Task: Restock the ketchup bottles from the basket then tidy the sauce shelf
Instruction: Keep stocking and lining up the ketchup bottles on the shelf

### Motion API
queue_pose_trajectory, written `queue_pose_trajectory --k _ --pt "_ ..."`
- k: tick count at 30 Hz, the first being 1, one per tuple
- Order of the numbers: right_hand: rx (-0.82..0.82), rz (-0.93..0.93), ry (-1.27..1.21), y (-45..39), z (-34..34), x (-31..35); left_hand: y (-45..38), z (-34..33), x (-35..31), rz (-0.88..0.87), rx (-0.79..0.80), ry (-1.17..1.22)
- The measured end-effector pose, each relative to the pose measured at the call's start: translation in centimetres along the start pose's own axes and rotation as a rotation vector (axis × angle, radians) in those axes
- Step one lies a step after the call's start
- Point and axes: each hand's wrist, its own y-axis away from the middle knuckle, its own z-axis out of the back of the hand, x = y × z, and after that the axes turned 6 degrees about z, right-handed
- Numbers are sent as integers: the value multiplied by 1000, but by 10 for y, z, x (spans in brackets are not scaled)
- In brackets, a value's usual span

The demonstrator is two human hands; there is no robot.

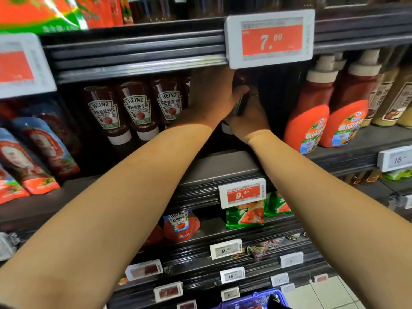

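Both bare hands reach into a supermarket sauce shelf, closing together on a dark ketchup bottle held in the shadowed gap under a red price tag reading "7.80". The left hand wraps over the bottle from the left, while the right hand cups it from below and the right; its label is hidden by the fingers. The bottle stands with its long axis roughly vertical, a pale cap showing low between the wrists, so it appears to point cap-down. To its left, three Heinz bottles stand upright on their white caps in a row, labels forward with "HEINZ" and "TOMATO KETCHUP" above a tomato picture. To the right stand two orange-labelled sauce bottles with cream caps on top. Red and blue pouches lean at the far left. A lower tag reads "9.90", above a Heinz pouch and green packets. A blue basket shows at the bottom edge.
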Motion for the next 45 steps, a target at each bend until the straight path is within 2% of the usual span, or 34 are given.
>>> queue_pose_trajectory --k 7,11,16,20,25,28,33,37,41,45 --pt "-173 -62 -140 -3 1 0 -15 6 9 16 251 31" --pt "-138 -114 -201 -4 -1 6 -25 8 17 54 390 95" --pt "-106 -74 -168 -2 2 -1 -26 9 19 124 440 177" --pt "-116 -34 -78 -4 2 -3 -19 13 30 24 413 161" --pt "-138 9 -7 -2 2 -3 -11 5 42 -127 227 -109" --pt "-143 25 53 -2 1 -3 -5 -3 43 -132 153 -216" --pt "-127 16 67 -3 1 -2 21 -12 47 -119 9 -165" --pt "-126 12 86 -2 1 -3 33 -9 47 10 -82 -95" --pt "-124 9 95 -3 1 -5 39 2 57 171 -152 -205" --pt "-117 50 116 -4 -2 -5 46 17 95 323 -178 -350"
